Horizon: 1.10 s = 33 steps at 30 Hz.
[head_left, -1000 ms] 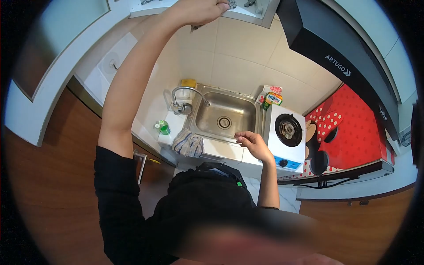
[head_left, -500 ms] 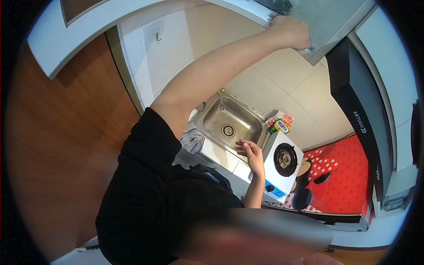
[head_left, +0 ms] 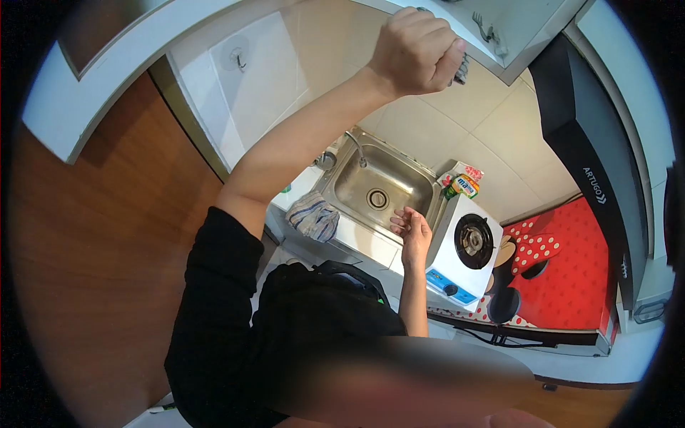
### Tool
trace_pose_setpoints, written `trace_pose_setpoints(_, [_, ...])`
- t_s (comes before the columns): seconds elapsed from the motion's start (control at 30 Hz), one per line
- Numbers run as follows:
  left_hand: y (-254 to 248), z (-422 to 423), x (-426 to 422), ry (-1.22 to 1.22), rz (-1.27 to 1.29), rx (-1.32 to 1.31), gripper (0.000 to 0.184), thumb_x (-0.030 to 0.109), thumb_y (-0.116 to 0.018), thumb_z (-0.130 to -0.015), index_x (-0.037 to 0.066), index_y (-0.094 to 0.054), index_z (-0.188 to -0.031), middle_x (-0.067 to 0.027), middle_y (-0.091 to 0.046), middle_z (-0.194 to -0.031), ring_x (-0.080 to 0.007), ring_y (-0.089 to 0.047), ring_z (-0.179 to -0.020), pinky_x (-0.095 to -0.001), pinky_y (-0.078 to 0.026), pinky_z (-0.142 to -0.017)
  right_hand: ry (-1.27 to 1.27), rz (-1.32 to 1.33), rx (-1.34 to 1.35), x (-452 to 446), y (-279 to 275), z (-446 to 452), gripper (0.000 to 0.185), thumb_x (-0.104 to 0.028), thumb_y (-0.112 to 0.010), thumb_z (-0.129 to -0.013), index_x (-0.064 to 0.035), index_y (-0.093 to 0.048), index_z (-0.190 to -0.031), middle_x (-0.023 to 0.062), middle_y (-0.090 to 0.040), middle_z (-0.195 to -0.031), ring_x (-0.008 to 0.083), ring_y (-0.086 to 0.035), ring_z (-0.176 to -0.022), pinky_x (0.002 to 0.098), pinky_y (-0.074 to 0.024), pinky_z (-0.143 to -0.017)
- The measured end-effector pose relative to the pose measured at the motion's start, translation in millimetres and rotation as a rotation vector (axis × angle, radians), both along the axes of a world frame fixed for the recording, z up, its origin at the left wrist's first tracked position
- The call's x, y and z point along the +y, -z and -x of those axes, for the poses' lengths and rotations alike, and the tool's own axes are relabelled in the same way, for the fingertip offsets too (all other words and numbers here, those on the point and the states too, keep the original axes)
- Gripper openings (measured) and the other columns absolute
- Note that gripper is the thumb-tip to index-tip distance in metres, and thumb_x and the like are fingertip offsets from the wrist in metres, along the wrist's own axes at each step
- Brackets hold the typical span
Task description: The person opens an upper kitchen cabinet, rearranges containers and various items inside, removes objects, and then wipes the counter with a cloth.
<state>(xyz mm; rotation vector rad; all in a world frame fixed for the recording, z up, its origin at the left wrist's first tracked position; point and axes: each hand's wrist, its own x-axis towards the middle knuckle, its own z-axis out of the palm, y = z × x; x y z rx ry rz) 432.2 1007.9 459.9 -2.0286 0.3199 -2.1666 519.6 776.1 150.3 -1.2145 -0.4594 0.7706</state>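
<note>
My left hand is raised by the open shelf of the wall cabinet, its fingers closed in a fist. Part of a small grey patterned thing sticks out below the thumb; most of it is hidden, so its kind is unclear. A fork lies on the shelf to the right of the fist. Lower down, my right hand hovers over the front edge of the steel sink, fingers loosely curled and apart, with nothing in them.
A striped cloth lies on the counter left of the sink, near the tap. On the right stand a white gas stove, a green and yellow pack and a red polka-dot cover. A black range hood juts out above.
My left hand has come out from the shelf, leftward and closer to the camera, with the grey thing in it. A dark grey item seen on the shelf before no longer shows there.
</note>
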Motion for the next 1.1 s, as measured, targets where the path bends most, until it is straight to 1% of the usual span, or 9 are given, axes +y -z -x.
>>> trace_pose_setpoints(0.13, [-33.1, 5.6, 17.4, -0.1, 0.056, -0.117, 0.028, 0.019, -0.053, -0.091, -0.001, -0.054, -0.071, -0.0139, -0.052, -0.063, -0.0327, -0.051, -0.058, -0.0423, -0.042, -0.058, 0.053, -0.018, 0.064, 3.9, 16.5, 13.5, 0.031, -0.03, -0.048, -0.101, -0.0013, -0.059, -0.109, 0.015, -0.068, -0.101, 0.0209, -0.067, -0.082, 0.0323, -0.0547, -0.07])
trace_pose_setpoints(0.23, [-56.3, -2.2, 35.5, -0.12, 0.319, 0.207, 0.038, 0.031, -0.051, -0.094, -0.004, -0.062, -0.089, -0.0196, -0.061, -0.072, -0.039, -0.059, -0.07, -0.0467, -0.048, -0.07, 0.025, 0.038, 0.033, 10.7, 16.2, 13.4, 0.025, -0.022, -0.049, -0.101, -0.0014, -0.058, -0.111, 0.0141, -0.067, -0.101, 0.0195, -0.067, -0.079, 0.0297, -0.0551, -0.068])
trace_pose_setpoints(0.33, [-70.6, 7.2, 21.4, -0.369, 0.627, 0.985, 0.048, 0.04, -0.049, -0.093, -0.004, -0.062, -0.105, -0.0253, -0.065, -0.089, -0.0419, -0.063, -0.088, -0.0482, -0.049, -0.082, 0.003, 0.048, -0.007, 16.5, 12.4, 5.1, 0.021, -0.016, -0.049, -0.1, -0.0008, -0.057, -0.112, 0.0135, -0.067, -0.101, 0.0184, -0.066, -0.079, 0.0286, -0.0552, -0.067])
trace_pose_setpoints(0.57, [-32.0, 24.4, 13.6, -0.522, 0.18, 0.847, 0.057, 0.042, -0.062, -0.087, -0.008, -0.055, -0.115, -0.0271, -0.06, -0.113, -0.0371, -0.061, -0.103, -0.0467, -0.048, -0.088, 0.003, 0.006, 0.158, 17.6, -3.0, 8.5, 0.019, -0.011, -0.047, -0.099, -0.0009, -0.057, -0.11, 0.0132, -0.067, -0.101, 0.0186, -0.066, -0.08, 0.0291, -0.054, -0.068])
trace_pose_setpoints(0.7, [-17.5, 45.3, -6.1, -0.444, 0.287, 0.772, 0.045, 0.027, -0.062, -0.084, -0.004, -0.056, -0.116, -0.0229, -0.058, -0.121, -0.0336, -0.06, -0.107, -0.0439, -0.047, -0.093, -0.093, 0.039, 0.206, 20.5, -2.5, 18.1, 0.021, -0.013, -0.047, -0.099, -0.0015, -0.056, -0.113, 0.0136, -0.067, -0.102, 0.0208, -0.066, -0.084, 0.0316, -0.0545, -0.074])
trace_pose_setpoints(0.77, [8.8, 51.5, -12.7, -0.372, 0.286, 0.666, 0.029, 0.005, -0.054, -0.083, 0.001, -0.062, -0.111, -0.0173, -0.06, -0.122, -0.0322, -0.061, -0.105, -0.0432, -0.049, -0.093, -0.182, 0.031, 0.232, 21.8, -3.7, 19.2, 0.024, -0.017, -0.05, -0.097, -0.0026, -0.056, -0.115, 0.0154, -0.066, -0.108, 0.0235, -0.066, -0.09, 0.0334, -0.0541, -0.077])
trace_pose_setpoints(0.83, [55.0, 55.3, -30.0, -0.443, 0.219, 0.769, 0.05, -0.001, -0.053, -0.08, -0.003, -0.048, -0.13, -0.0206, -0.045, -0.14, -0.0335, -0.049, -0.125, -0.0406, -0.04, -0.106, -0.281, -0.066, 0.458, 26.7, -19.0, 20.5, 0.028, -0.022, -0.05, -0.097, -0.0032, -0.057, -0.116, 0.0167, -0.063, -0.114, 0.0261, -0.064, -0.096, 0.0356, -0.0532, -0.081])
trace_pose_setpoints(1.0, [182.3, 59.2, -62.6, 0.161, 0.671, 1.284, 0.064, -0.011, -0.048, -0.076, -0.005, -0.04, -0.139, -0.0236, -0.033, -0.149, -0.0379, -0.037, -0.136, -0.0405, -0.033, -0.112, -0.435, -0.321, 0.736, 46.3, -40.8, 15.2, 0.041, -0.039, -0.049, -0.096, -0.0064, -0.056, -0.12, 0.0182, -0.058, -0.125, 0.0308, -0.059, -0.11, 0.0411, -0.0501, -0.089])
trace_pose_setpoints(1.1, [221.6, 79.6, -65.6, 0.335, 0.931, 1.355, 0.069, -0.016, -0.04, -0.072, 0.0, -0.043, -0.14, -0.0223, -0.03, -0.152, -0.0355, -0.036, -0.137, -0.0393, -0.031, -0.113, -0.355, -0.175, 0.62, 55.7, -31.8, 19.4, 0.024, -0.028, -0.056, -0.096, -0.0077, -0.059, -0.109, 0.0107, -0.065, -0.11, 0.0211, -0.063, -0.101, 0.0395, -0.0522, -0.086])
